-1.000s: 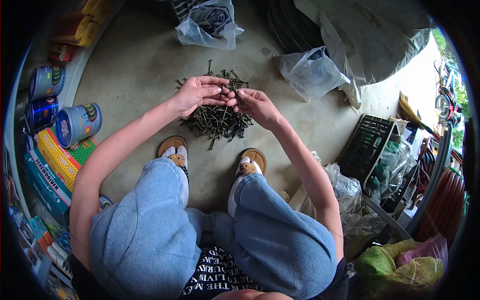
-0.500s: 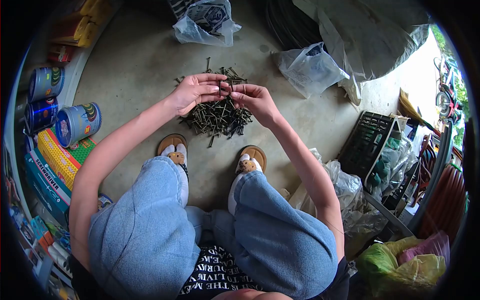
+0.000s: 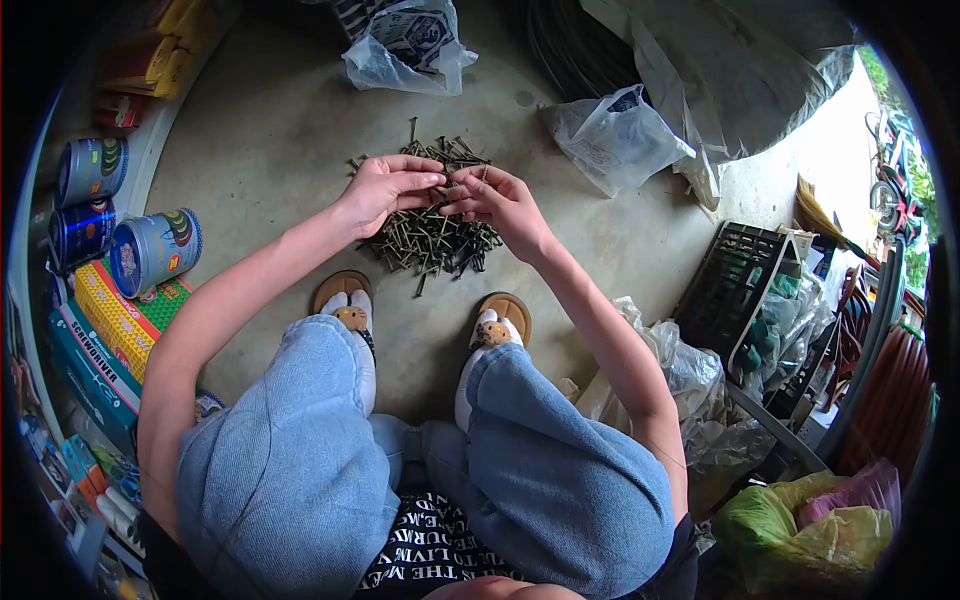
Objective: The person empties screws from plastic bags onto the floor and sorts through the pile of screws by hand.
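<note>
A heap of long, thin screws (image 3: 425,238), some brassy and some black, lies on the concrete floor in front of my feet. Both hands hover over it with fingertips almost meeting. My left hand (image 3: 395,190) pinches a dark screw between thumb and fingers; most of it is hidden by the fingertips. My right hand (image 3: 505,208) is closed at thumb and index finger around what looks like another thin screw, its other fingers bent towards the left fingertips. Whether the two screws touch cannot be made out.
Clear plastic bags (image 3: 618,140) stand beyond the heap. Paint cans (image 3: 155,250) and a screwdriver box (image 3: 95,350) line the left side. To the right are a black crate (image 3: 735,290), crumpled plastic and coloured bags (image 3: 810,530). My sandals (image 3: 505,315) flank the near floor.
My right hand has shifted slightly left and turned, its fingers curling closer to the left fingertips. The left fingers have drawn together, and the dark screw upright there before is now mostly covered.
</note>
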Motion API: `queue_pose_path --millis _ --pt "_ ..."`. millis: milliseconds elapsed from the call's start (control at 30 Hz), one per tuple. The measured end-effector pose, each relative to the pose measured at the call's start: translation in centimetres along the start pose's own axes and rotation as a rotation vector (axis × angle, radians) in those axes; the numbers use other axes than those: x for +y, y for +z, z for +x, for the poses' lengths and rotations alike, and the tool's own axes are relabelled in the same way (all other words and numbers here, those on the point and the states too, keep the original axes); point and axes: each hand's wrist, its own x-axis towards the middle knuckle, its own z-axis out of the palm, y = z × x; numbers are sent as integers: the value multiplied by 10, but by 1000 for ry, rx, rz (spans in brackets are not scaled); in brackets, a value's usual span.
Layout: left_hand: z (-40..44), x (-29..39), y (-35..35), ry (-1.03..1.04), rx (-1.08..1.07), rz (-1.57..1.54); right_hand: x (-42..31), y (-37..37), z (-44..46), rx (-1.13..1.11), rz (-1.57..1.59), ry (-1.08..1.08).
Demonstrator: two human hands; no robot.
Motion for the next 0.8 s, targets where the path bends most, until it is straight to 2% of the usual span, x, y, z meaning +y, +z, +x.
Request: queue_pose_path --millis 100,200,300,333,400,433,500,533,600,633,667,700,767,800 --pt "10 21 -7 64 7 -18 4 -3 1 51 100 32" --pt "18 73 3 350 -6 164 11 -9 3 72 44 55" --pt "32 124 9 870 74 695 16 -12 4 87 16 55" --pt "34 133 10 950 138 830 17 -12 3 87 15 57" --pt "43 143 6 923 213 1094 17 -13 2 128 50 89" --pt "50 145 -2 923 214 1093 18 -13 3 128 49 91" --pt "64 145 -19 1225 -58 1665 20 -16 4 148 86 100" --pt "63 139 -17 1225 -56 1662 23 -18 4 148 83 101" --pt "57 124 -17 1459 36 1575 31 -21 5 239 -68 26" --pt "50 121 -15 1512 63 1596 38 -27 8 240 -65 27" --pt "41 112 -13 1546 118 1568 44 -34 13 282 -345 -103" --pt "30 101 -12 1485 130 1551 51 -40 16 320 -625 -232" --pt "18 77 -17 1422 141 1534 32 -26 8 370 -725 -275" --pt "17 63 -24 1216 90 1543 22 -18 5 417 -828 -320"
